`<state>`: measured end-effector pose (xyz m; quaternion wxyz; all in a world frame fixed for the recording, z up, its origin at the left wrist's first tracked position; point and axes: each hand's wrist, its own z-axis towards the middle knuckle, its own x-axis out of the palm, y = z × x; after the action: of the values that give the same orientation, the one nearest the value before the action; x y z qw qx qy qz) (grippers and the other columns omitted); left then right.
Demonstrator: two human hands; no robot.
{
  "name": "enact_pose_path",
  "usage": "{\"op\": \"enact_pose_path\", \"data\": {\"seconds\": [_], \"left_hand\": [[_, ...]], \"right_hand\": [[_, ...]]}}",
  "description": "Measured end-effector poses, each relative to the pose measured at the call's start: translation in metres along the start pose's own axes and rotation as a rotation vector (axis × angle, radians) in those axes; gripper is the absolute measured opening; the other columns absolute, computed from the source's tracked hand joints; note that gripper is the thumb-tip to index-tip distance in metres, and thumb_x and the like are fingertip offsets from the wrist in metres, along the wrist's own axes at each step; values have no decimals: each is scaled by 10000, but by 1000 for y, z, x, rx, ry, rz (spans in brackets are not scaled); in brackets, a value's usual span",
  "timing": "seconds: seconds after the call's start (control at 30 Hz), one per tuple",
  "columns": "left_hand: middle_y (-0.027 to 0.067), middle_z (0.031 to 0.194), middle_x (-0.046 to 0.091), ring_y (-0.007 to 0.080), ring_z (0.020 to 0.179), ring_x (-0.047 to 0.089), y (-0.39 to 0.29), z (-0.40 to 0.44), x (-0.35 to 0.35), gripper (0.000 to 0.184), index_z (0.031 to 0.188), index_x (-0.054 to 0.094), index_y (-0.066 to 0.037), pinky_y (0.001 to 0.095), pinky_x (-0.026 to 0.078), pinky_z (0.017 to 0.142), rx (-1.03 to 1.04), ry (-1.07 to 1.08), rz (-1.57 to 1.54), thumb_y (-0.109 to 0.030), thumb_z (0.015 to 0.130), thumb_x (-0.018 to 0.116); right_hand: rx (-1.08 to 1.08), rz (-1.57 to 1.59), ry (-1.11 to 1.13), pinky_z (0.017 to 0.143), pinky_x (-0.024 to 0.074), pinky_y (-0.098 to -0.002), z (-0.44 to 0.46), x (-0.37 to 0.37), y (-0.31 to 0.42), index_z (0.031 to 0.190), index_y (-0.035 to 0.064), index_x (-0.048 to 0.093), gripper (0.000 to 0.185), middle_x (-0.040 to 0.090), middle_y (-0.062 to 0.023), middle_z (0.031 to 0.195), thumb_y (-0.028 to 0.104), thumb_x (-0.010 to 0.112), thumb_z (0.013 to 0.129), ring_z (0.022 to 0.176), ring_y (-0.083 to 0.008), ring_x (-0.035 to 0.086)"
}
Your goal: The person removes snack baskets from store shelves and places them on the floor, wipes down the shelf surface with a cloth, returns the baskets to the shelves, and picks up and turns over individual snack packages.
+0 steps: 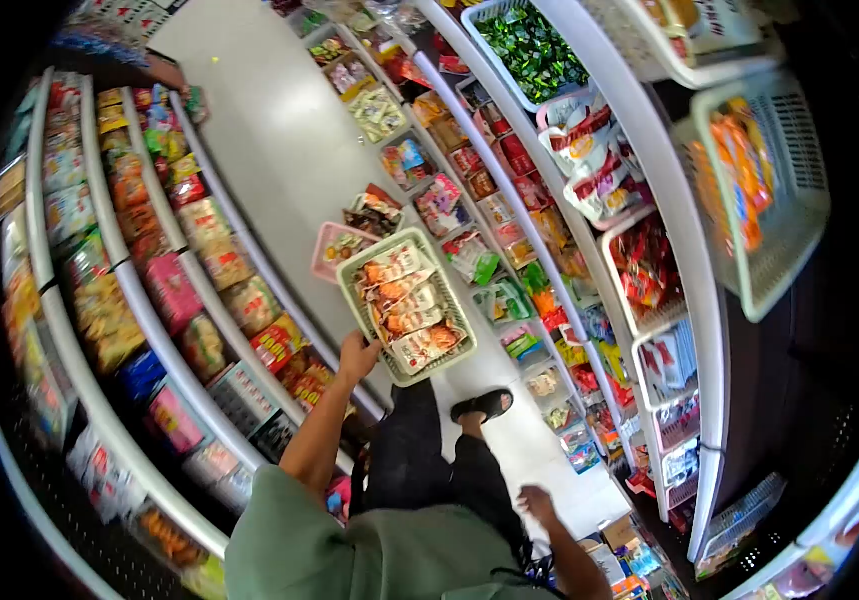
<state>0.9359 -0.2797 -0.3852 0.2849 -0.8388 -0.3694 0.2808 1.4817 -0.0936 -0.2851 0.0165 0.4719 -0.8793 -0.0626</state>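
Observation:
My left hand [357,355] is closed on the near-left rim of a pale green plastic basket [346,277], in front of my legs. Several sealed white, orange and red snack packets [412,312] lie in a row inside it. My right hand [536,503] hangs low at my side, holding nothing that I can see, its fingers loosely bent and somewhat blurred. Just beyond the held basket is a pink basket [324,262] with small packets in it, partly covered by the green one. Dark red-brown packets [374,211] show beside it.
Curved shelves of bagged snacks [174,290] line my left side. On the right, tiered shelves hold baskets, among them one of green-wrapped sweets [532,52] and a pale basket with orange packets [789,190] jutting out. Pale floor [249,100] runs between; my sandalled foot [484,405] stands on it.

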Motion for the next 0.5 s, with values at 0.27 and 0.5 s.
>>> {"op": "enact_pose_path", "data": {"seconds": [0.27, 0.5], "left_hand": [[217, 660, 588, 288, 537, 569, -179, -206, -24, 279, 881, 605, 62, 365, 459, 560, 403, 27, 446, -166, 720, 602], [190, 725, 622, 206, 585, 589, -243, -339, 87, 245, 921, 597, 69, 338, 463, 578, 712, 325, 297, -91, 739, 563]], "right_hand": [[-784, -452, -291, 661, 451, -289, -60, -5, 191, 978, 10, 590, 279, 607, -82, 768, 259, 485, 910, 718, -162, 577], [-1402, -494, -478, 782, 459, -382, -224, -27, 190, 1150, -6, 506, 336, 613, -173, 958, 235, 449, 921, 859, -319, 594]]}}
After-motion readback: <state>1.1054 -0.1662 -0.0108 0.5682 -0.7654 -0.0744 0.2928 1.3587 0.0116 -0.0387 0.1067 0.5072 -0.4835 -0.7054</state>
